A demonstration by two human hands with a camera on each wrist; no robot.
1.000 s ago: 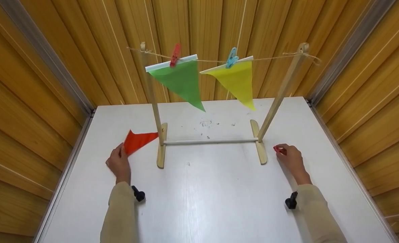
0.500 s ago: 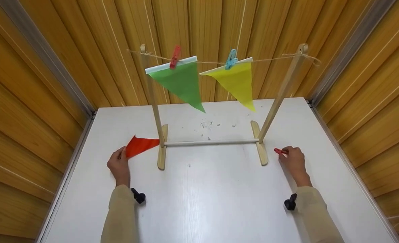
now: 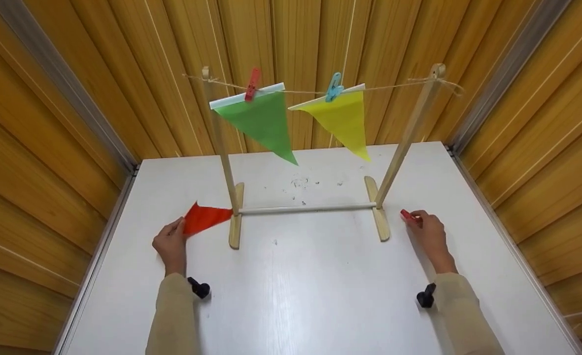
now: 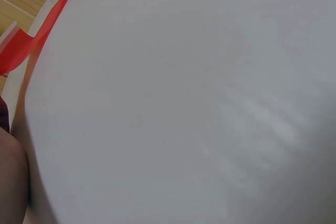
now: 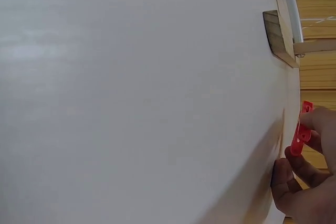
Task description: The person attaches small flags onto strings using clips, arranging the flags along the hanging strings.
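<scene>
My left hand (image 3: 171, 242) pinches a red triangular pennant (image 3: 205, 219) by its edge, to the left of the wooden stand (image 3: 235, 231). The pennant's tip overlaps the stand's left foot in the head view. My right hand (image 3: 431, 238) holds a red clothespin (image 5: 302, 129) between thumb and fingers, right of the stand's other foot. Above, a thin string (image 3: 303, 91) runs between the two posts. From it hang a green pennant (image 3: 263, 123) under a red clothespin (image 3: 252, 85) and a yellow pennant (image 3: 346, 121) under a blue clothespin (image 3: 334, 88).
A white rod (image 3: 306, 209) joins the stand's two feet low over the white table (image 3: 291, 296). Wood-patterned walls (image 3: 291, 29) enclose the back and sides. Small dark marks (image 3: 299, 183) dot the tabletop behind the rod.
My left hand and the red pennant have come slightly lower and nearer. The clothespin has turned a little in my right hand's fingers. The hung pennants remain on the string.
</scene>
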